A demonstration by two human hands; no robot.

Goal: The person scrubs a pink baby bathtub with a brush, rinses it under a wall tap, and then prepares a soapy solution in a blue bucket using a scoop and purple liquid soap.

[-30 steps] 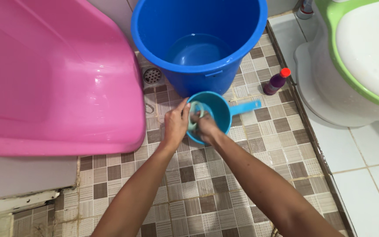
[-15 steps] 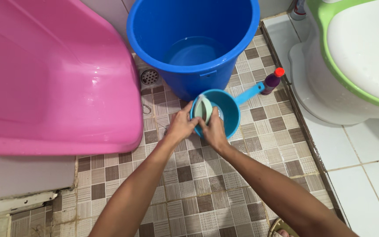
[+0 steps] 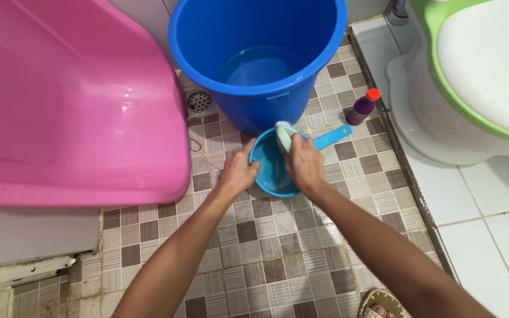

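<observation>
A teal water dipper (image 3: 270, 171) with a light blue handle (image 3: 332, 136) sits on the tiled floor in front of a big blue bucket (image 3: 254, 56) that holds some water. My left hand (image 3: 237, 172) grips the dipper's left rim. My right hand (image 3: 304, 165) holds a pale green sponge (image 3: 284, 133) over the dipper's far right rim.
A large pink plastic tub (image 3: 72, 100) leans at the left. A floor drain (image 3: 198, 101) lies beside the bucket. A small purple bottle with a red cap (image 3: 362, 106) stands by a raised white ledge. A white toilet with a green seat (image 3: 478, 70) is at the right. A sandal (image 3: 384, 303) shows at the bottom.
My right hand has lifted the sponge from inside the dipper up to its far right rim. My left hand stays on the left rim, and the handle has swung slightly.
</observation>
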